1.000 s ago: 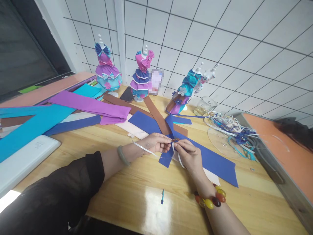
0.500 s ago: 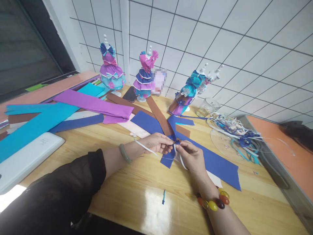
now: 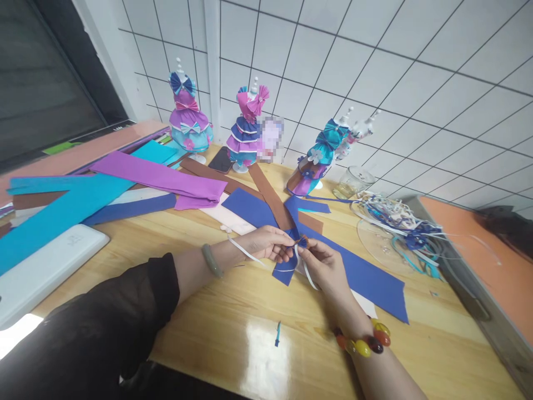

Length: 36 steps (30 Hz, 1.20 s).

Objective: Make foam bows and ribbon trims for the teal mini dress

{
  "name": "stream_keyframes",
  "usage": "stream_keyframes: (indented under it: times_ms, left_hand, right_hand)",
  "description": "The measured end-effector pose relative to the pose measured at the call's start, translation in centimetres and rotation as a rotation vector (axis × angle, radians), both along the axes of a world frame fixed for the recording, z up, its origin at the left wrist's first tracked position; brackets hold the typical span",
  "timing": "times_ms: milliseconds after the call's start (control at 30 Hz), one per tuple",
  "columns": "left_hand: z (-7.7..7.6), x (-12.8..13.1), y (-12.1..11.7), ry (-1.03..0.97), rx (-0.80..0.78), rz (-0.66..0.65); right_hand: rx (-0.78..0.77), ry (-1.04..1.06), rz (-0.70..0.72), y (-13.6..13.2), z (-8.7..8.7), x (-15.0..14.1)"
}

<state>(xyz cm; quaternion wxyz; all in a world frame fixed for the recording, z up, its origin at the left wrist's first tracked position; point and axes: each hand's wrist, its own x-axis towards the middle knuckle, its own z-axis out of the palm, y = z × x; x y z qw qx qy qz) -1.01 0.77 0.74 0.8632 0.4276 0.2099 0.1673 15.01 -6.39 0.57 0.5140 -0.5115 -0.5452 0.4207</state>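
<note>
Between both hands is a small pleated piece of blue and brown fabric (image 3: 302, 242), its folds fanned out toward the right. My left hand (image 3: 270, 242) is closed, fingertips pinching the left end of it. From the other side my right hand (image 3: 322, 261) pinches its lower right edge between thumb and fingers. A narrow white ribbon (image 3: 308, 272) hangs in a loop beside the right thumb. Another stretch of white strip (image 3: 245, 250) crosses over the left wrist. Under the hands lie blue fabric strips (image 3: 366, 272), partly covered by the fingers.
Small dress forms in fabric dresses (image 3: 190, 122) stand along the tiled wall. Purple fabric (image 3: 162, 175) and turquoise fabric (image 3: 83, 216) lie at left, near a white flat case (image 3: 70, 266). A glass jar (image 3: 353, 180) and tangled ribbon scraps (image 3: 400, 222) are at right.
The pleated piece has turned slightly between the fingers, so more of its blue and brown folds show. Both hands stay in nearly the same place.
</note>
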Motion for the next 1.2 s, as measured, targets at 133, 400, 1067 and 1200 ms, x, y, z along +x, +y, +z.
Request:
stream_keyframes:
  times_ms: [133,400,1067,1200]
  left_hand:
    - [0.2,0.0,-0.1,0.063,0.058,0.008]
    - [1.4,0.3,-0.5,0.178,0.231,0.025]
    - [1.7,0.5,-1.9,0.389,1.121,0.453]
    - [1.5,0.5,-1.8,0.387,1.086,0.444]
  right_hand:
    - [-0.048,0.095,0.017,0.0,0.0,-0.1]
    - [-0.096,0.284,-0.042,0.0,0.8,-0.3]
    - [-0.044,0.148,-0.080,0.3,-0.3,-0.2]
    - [-0.057,0.119,-0.072,0.1,-0.1,-0.4]
